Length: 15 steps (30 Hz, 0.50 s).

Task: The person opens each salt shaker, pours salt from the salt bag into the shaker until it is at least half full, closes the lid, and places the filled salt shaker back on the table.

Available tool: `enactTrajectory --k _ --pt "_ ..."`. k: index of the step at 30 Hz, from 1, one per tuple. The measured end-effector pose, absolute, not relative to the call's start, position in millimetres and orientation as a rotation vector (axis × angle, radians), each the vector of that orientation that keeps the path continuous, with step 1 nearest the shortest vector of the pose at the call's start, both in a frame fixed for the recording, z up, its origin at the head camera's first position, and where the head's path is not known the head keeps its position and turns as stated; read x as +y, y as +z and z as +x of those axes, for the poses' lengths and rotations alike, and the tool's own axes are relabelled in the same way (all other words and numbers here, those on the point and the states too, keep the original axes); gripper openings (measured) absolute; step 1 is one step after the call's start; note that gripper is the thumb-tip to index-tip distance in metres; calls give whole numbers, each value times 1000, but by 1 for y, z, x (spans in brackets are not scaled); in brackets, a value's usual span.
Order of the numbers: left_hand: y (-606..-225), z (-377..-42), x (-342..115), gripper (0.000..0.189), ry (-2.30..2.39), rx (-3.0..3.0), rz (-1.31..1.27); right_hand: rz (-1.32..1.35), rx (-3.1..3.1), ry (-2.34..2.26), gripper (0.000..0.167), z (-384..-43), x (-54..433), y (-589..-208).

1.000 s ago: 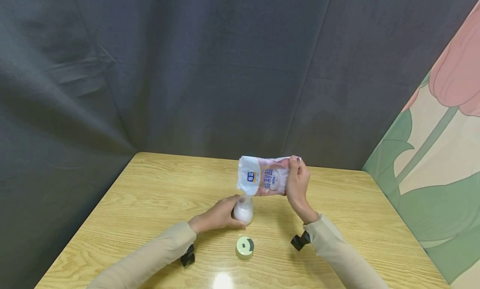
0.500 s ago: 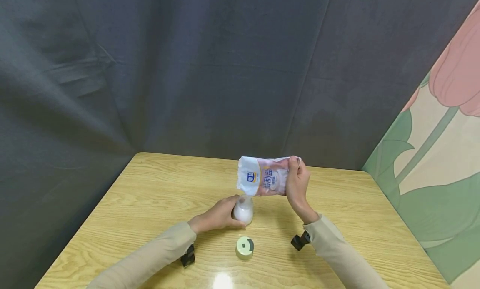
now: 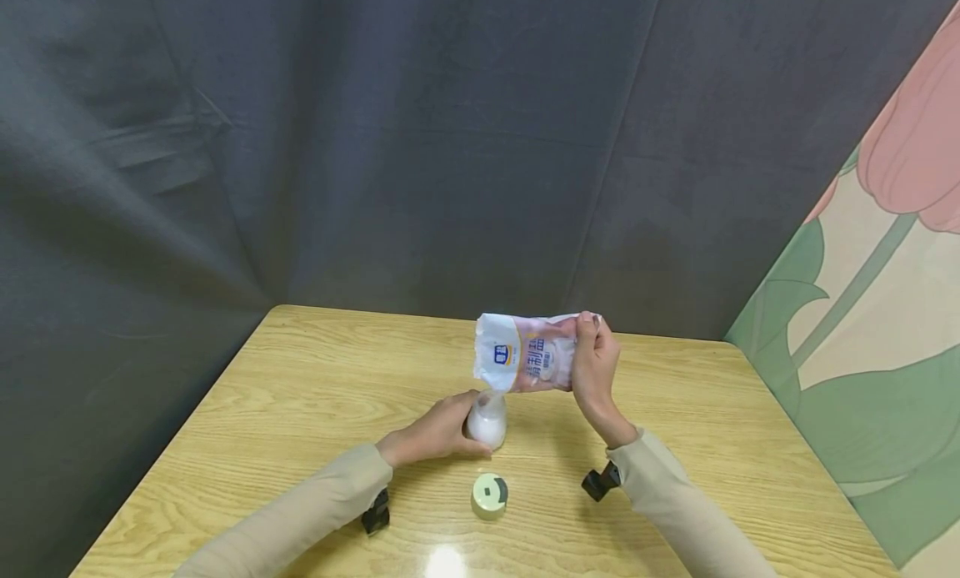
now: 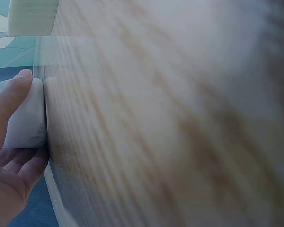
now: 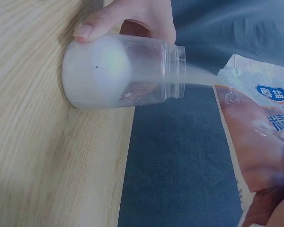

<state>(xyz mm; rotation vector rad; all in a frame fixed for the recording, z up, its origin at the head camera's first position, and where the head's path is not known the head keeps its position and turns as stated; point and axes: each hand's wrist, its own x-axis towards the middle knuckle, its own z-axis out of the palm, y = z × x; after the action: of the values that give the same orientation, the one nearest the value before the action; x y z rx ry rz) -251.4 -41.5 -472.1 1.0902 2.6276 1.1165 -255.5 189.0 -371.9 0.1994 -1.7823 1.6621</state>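
The left hand (image 3: 438, 428) grips a clear jar (image 3: 489, 428) standing on the table (image 3: 337, 369); its hard, smooth wall looks slippery, best held round the lower body. The right hand's (image 3: 597, 374) fingers pinch a soft, crinkly bag (image 3: 528, 353) at the end away from the jar, its corner trickling white grains (image 5: 200, 75), probably salt. A squat round lid (image 3: 490, 494) sits near the left thumb. The blurry left-wrist view hides fingertip pressure.
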Motion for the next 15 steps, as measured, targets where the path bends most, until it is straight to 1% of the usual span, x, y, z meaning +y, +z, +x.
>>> enactTrajectory --k 5,15 --pt "-474 -253 -42 75 1113 2632 1102 195 -1769 1662 31 -262 193 -380" --pt "-474 -252 -42 73 1108 2638 1106 195 -1765 1636 33 -264 192 -382"
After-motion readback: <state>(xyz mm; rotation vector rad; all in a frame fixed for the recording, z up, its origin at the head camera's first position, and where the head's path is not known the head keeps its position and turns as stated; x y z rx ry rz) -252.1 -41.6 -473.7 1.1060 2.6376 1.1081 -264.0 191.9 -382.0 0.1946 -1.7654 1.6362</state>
